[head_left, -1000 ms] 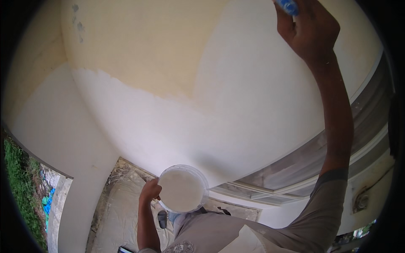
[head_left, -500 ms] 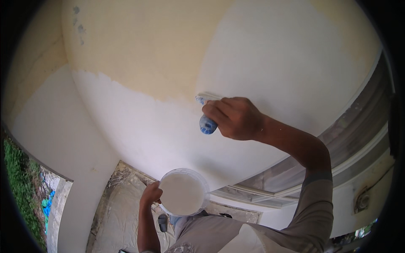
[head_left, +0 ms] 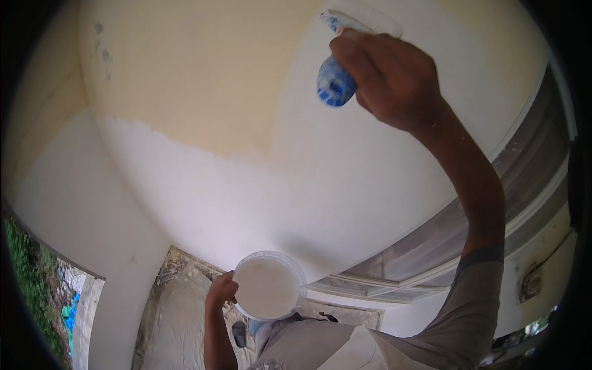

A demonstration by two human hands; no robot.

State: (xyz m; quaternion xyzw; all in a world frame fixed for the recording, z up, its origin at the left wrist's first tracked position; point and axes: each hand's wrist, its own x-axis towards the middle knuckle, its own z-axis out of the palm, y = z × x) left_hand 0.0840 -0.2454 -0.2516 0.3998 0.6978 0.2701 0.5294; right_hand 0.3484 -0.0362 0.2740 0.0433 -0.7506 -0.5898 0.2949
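My right hand [head_left: 394, 80] is raised high against the wall, its fingers wrapped round a flat trowel [head_left: 333, 83] with a thick blue handle smeared white. The trowel's pale, flat part lies at the wall surface, partly hidden behind my knuckles. Low down, my left hand [head_left: 221, 290] grips the left side of a round whitish bucket [head_left: 302, 290] at its rim. Smooth off-white coating material [head_left: 266, 287] shows inside it. The wall [head_left: 345, 154] is white over its lower and right parts, while a cream-yellow area [head_left: 197, 74] covers the upper left.
A window with a white frame [head_left: 401, 285] runs along the lower right. Creased sheeting [head_left: 179, 314] covers the floor at the lower left, with a dark shoe [head_left: 239, 333] on it. Greenery [head_left: 28, 277] shows past an opening on the far left.
My right hand has moved up and slightly right along the wall with the trowel. My left hand and the bucket stay nearly in place.
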